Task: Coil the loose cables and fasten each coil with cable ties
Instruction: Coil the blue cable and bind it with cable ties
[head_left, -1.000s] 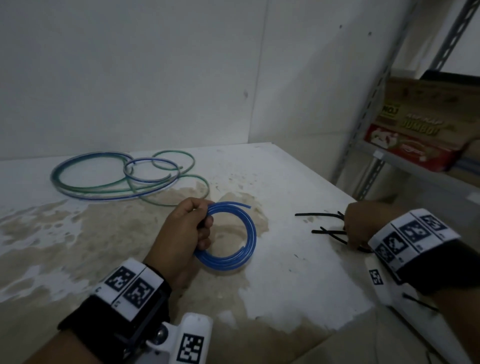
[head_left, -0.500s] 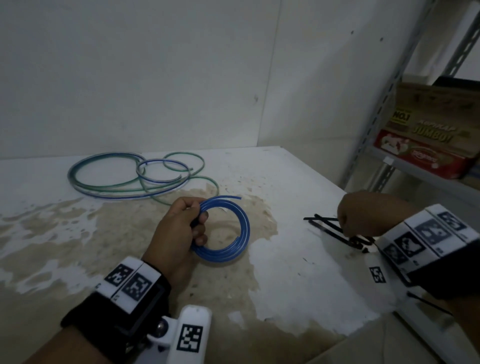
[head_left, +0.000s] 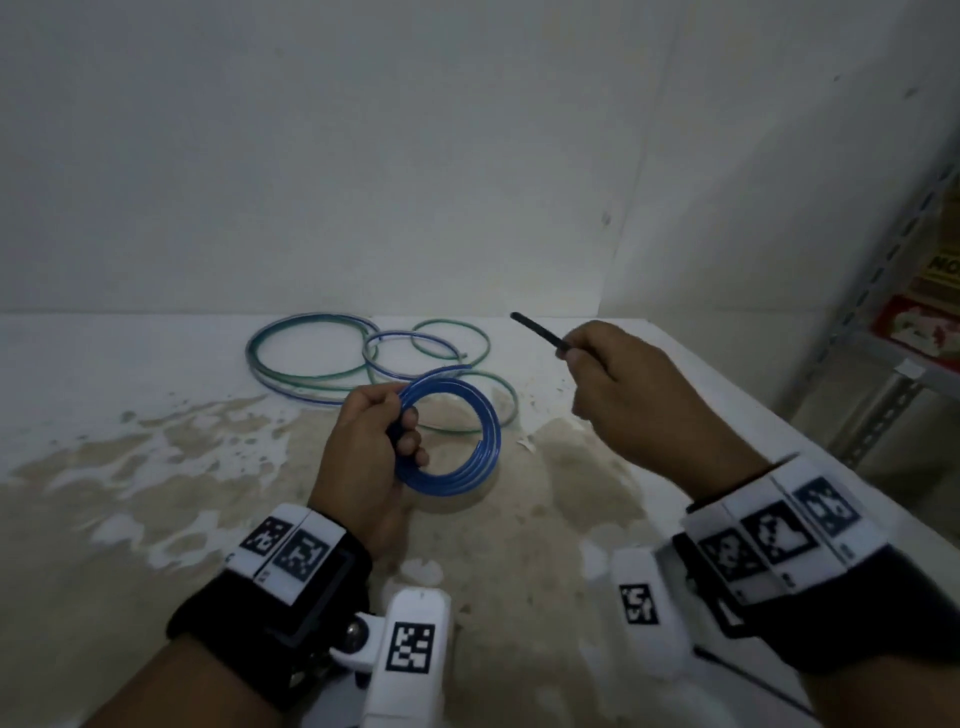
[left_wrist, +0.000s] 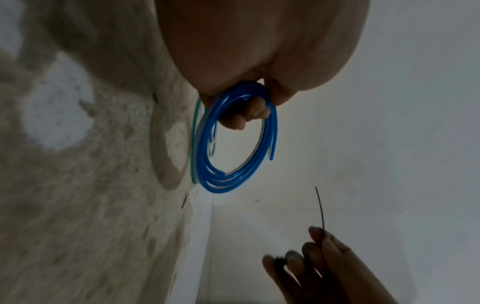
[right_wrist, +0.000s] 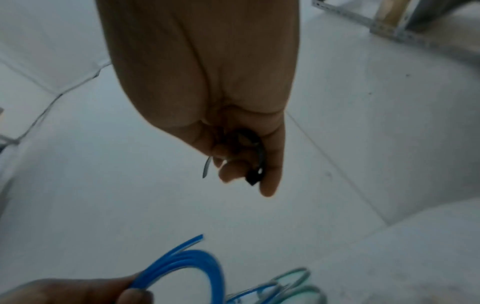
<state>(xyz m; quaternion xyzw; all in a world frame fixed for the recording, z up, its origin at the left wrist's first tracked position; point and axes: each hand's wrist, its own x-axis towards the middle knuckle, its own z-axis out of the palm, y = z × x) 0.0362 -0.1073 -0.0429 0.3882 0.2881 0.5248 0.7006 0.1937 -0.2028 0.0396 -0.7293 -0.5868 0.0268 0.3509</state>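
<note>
Head view: my left hand (head_left: 363, 457) grips the blue coil (head_left: 457, 431) above the tabletop (head_left: 675, 395); my right hand (head_left: 634, 395), moments ago at the tie pile, now pinches one cable tie (head_left: 537, 332) raised beside it, ready for fastening.

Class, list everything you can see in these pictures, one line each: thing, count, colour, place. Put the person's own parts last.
blue cable coil: one, blue, held above the table, not yet tied
loose cables: a tangle, count unclear, green and blue-white, far side of the table
cable tie: one, black, held in the air right of the coil
table: one, white with brown stains, under everything
wall: white, behind the table
metal shelf: one, grey, far right, carrying boxes
wrist bands with markers: two, black and white, on both wrists
left hand: grips the blue cable coil
right hand: pinches the cable tie
</note>
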